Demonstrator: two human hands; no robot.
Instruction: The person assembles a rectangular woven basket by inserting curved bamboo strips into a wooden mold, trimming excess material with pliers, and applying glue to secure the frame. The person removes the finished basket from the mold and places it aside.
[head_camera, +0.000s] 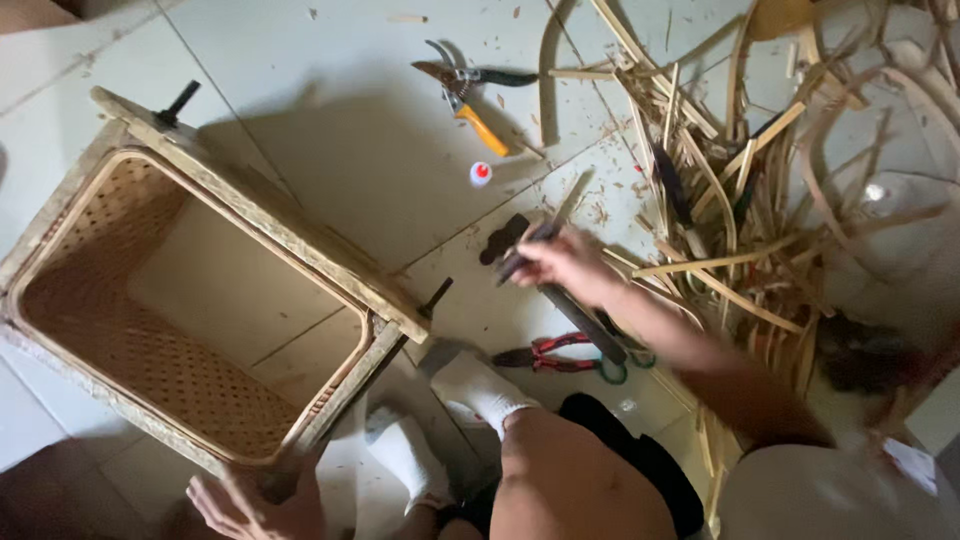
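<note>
Left hand (250, 500): gripped the woven box frame (200, 300) at its 6 o'clock corner.
Right hand (565, 262): closed around a dark long tool (575, 312), at 3 o'clock from the frame.
Tip: best to hold the frame still.

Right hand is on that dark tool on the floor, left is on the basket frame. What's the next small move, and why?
Probably lift the dark tool and bring it toward the woven basket frame. The right hand already grips its upper end while it lies across the tiles, and the left hand rests at the frame's near corner, steadying it.
</note>
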